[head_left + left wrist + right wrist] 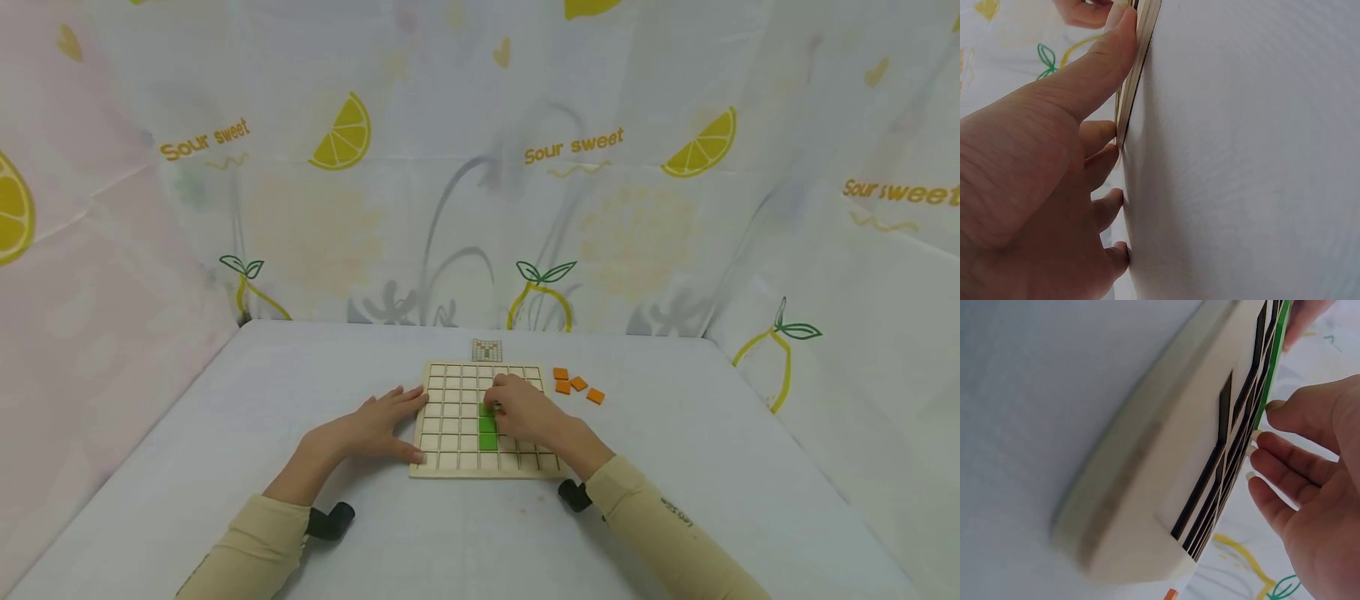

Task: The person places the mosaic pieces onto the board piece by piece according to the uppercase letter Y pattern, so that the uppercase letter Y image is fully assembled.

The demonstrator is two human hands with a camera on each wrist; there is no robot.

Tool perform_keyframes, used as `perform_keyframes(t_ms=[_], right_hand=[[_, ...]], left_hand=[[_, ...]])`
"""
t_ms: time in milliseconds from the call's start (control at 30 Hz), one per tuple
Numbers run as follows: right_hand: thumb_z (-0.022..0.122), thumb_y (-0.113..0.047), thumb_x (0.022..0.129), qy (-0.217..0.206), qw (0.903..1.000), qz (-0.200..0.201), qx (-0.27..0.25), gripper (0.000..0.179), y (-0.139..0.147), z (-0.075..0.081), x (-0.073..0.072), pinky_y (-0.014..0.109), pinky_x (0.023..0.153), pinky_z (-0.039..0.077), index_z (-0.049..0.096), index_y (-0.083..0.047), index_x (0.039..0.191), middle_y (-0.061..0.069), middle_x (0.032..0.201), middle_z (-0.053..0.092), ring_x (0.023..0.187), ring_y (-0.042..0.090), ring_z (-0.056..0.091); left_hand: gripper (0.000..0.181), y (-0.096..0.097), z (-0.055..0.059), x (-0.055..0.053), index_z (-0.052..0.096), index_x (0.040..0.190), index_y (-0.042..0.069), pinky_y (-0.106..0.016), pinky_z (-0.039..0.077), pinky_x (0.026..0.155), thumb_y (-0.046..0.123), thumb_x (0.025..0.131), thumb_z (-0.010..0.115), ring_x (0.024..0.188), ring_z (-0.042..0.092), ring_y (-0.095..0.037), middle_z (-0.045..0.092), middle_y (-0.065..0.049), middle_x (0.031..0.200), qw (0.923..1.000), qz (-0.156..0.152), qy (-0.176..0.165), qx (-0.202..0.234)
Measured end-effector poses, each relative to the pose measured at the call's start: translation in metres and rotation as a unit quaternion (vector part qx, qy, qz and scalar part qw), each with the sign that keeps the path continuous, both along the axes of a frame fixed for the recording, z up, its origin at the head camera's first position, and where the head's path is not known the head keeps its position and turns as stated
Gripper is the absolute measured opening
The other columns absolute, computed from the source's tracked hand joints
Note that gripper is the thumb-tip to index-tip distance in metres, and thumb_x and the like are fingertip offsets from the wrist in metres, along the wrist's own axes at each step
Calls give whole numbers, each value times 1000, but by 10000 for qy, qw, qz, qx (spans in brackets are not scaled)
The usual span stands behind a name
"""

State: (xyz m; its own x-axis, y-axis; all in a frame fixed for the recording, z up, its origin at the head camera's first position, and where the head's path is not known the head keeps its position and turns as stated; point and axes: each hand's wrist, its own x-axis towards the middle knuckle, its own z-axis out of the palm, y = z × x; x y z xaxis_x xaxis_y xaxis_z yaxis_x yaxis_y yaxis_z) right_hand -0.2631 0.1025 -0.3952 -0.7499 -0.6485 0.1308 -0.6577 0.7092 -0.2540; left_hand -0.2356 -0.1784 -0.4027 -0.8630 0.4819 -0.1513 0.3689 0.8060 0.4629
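A square wooden grid board lies flat on the white table. Green tiles fill a short column of its cells near the middle. My right hand pinches at the far end of that column, its thumb and bent fingers on a green tile in the head view. In the right wrist view the fingertips meet the board beside the green strip; the tile there is mostly hidden. My left hand rests with spread fingers along the board's left edge, thumb touching the rim.
Several orange square tiles lie right of the board. Behind it is a small pattern card with a coloured grid. A printed white curtain encloses the back and sides of the table.
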Motion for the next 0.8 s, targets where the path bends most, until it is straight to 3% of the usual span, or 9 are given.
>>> perform_keyframes(t_ms=[400, 633, 800], right_hand=[[56, 1, 90, -82, 10000, -38, 39, 28, 7, 2, 3, 29, 81, 48, 74, -12, 107, -1, 98, 63, 87, 12, 51], [56, -1, 91, -140, 9993, -252, 251, 27, 14, 2, 1, 31, 84, 50, 75, -16, 104, -3, 96, 61, 89, 12, 53], [58, 0, 89, -25, 9995, -162, 254, 27, 19, 2, 0, 32, 85, 52, 75, -14, 103, -2, 96, 62, 91, 13, 55]], left_hand=[[103, 0, -1, 0, 29, 157, 9, -71, 9, 118, 56, 79, 77, 153, 12, -44, 23, -12, 166, 10000, -19, 20, -12], [103, -1, 1, 1, 30, 156, 7, -72, 10, 118, 54, 79, 77, 153, 12, -44, 24, -13, 165, 10000, -39, 36, -53], [103, 0, 1, 2, 30, 156, 7, -71, 9, 118, 54, 79, 78, 154, 12, -44, 23, -13, 165, 10000, -45, 3, -42]])
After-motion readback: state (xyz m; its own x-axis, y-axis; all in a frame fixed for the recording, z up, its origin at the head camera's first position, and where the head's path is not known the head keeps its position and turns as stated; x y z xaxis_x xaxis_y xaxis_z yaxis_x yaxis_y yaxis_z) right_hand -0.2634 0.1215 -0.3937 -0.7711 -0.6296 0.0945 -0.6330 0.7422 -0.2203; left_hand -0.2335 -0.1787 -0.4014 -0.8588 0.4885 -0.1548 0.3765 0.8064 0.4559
